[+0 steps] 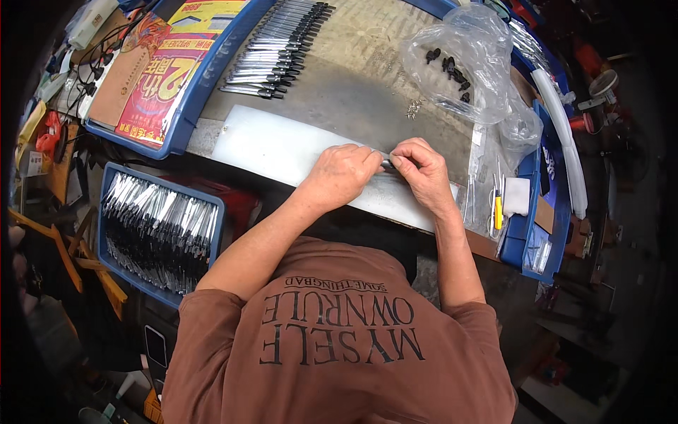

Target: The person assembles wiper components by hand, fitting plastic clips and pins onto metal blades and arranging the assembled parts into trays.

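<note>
My left hand (pixel 346 172) and my right hand (pixel 421 169) meet over a long white plastic board (pixel 261 141) at the table's near edge. Both are closed, fingertips pinching a small dark and silver piece (pixel 386 163) between them; most of it is covered by my fingers. Beyond the board, a row of slim pen-like sticks (pixel 272 60), silver with black ends, lies on the table. Tiny metal bits (pixel 414 108) are scattered past my right hand. A clear plastic bag (pixel 487 60) holds several small black parts (pixel 452 71).
Left of my lap, a blue bin (pixel 219 244) is packed with similar silver and black sticks. A blue tray (pixel 185 116) with printed cards stands at the table's left. To the right lie a yellow-handled tool (pixel 498 212), a white block (pixel 517 196) and another blue tray (pixel 515 237).
</note>
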The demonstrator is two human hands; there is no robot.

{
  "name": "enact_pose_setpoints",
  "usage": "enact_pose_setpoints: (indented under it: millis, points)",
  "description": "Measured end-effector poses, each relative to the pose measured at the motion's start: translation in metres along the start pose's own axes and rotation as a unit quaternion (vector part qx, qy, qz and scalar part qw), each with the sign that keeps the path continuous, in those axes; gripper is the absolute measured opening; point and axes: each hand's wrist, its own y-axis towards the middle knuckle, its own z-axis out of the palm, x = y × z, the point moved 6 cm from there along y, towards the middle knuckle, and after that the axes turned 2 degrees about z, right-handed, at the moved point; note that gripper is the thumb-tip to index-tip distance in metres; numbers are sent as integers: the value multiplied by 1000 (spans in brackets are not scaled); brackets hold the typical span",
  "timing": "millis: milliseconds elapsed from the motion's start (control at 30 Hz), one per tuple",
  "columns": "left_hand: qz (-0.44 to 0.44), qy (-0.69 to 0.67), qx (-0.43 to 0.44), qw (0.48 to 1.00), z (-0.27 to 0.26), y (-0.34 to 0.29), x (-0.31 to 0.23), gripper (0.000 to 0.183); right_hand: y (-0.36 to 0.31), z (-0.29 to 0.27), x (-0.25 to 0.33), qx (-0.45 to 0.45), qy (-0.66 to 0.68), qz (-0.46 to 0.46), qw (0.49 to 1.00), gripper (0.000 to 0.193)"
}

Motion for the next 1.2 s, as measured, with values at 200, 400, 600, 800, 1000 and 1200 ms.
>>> enact_pose_setpoints:
  millis: [200, 400, 600, 800, 1000, 1200]
  points:
    - [2, 2, -7, 1000, -1, 0, 0, 16, -4, -3, -4, -17, -20, 0, 1000, 5]
    - [4, 11, -2, 1000, 1, -2, -1, 15, -8, -4, -1, -44, -39, -16, 998, 4]
    - [10, 14, -3, 1000, 2, -2, -1, 16, -8, -5, 19, -50, -145, -103, 983, 6]
    - [12, 34, 2, 999, 4, -3, -2, 16, -5, -2, 30, -29, -228, -154, 961, 7]
    - [16, 36, 3, 999, 6, -4, -2, 16, -2, 0, 33, 6, -251, -143, 957, 5]
    - [18, 53, 8, 998, 7, -4, -3, 16, 2, 1, 30, 42, -251, -97, 962, 2]
